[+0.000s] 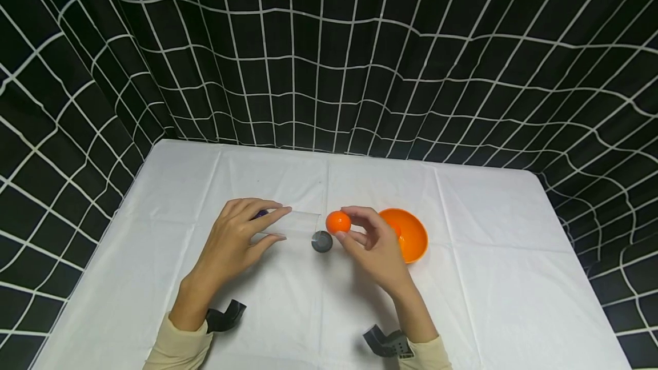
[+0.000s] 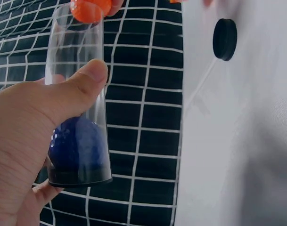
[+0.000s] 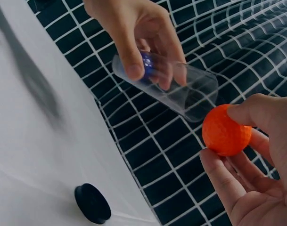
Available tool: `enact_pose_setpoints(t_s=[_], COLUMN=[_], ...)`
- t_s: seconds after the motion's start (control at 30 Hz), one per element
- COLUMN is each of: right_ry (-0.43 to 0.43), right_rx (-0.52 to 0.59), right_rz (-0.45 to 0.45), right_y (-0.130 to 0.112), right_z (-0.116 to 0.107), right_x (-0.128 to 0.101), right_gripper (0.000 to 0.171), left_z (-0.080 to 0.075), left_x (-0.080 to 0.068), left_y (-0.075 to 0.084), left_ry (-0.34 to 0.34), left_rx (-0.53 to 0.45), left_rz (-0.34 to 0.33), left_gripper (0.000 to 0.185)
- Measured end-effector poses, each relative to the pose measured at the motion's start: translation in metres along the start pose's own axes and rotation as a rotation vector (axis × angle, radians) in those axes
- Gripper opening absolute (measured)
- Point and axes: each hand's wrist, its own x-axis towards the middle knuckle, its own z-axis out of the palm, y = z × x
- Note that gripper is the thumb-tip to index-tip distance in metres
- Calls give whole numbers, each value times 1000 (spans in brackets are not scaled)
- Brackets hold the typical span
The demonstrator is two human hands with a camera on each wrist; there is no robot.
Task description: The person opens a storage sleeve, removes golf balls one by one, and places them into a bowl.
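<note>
My left hand (image 1: 237, 238) grips a clear plastic tube (image 1: 298, 224) lying sideways above the white table, thumb and fingers curled round it (image 2: 82, 89). A dark blue ball (image 2: 77, 146) sits inside at the tube's closed end (image 3: 145, 63). My right hand (image 1: 371, 241) pinches an orange ball (image 1: 338, 222) just at the tube's open mouth (image 3: 202, 101); the same orange ball (image 3: 226, 130) shows dimpled in the right wrist view. A black round cap (image 1: 322, 241) lies on the table below the ball.
An orange bowl (image 1: 411, 233) stands right of my right hand on the white tablecloth (image 1: 488, 278). A black curtain with a white grid (image 1: 329, 61) hangs behind and at both sides. The black cap (image 3: 92, 203) lies near the table's far part.
</note>
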Motion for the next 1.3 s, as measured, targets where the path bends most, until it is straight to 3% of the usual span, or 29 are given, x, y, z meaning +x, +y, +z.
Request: enact_pose_setpoints(t_s=[0.77,1.03,1.3], right_ry=[120,152,182], right_rx=[-70,-203,-352], right_rz=[-34,38,20], right_y=[-6,-9,-5], right_z=[-37,-52,-66], right_x=[-3,-6,-7], right_gripper=[41,40,38], left_z=[-1,-1,0], left_x=[0,0,0], left_y=[1,0,0], left_ry=[9,7,2], left_rx=[7,7,11], left_rz=[2,2,-2], left_gripper=[51,51,52])
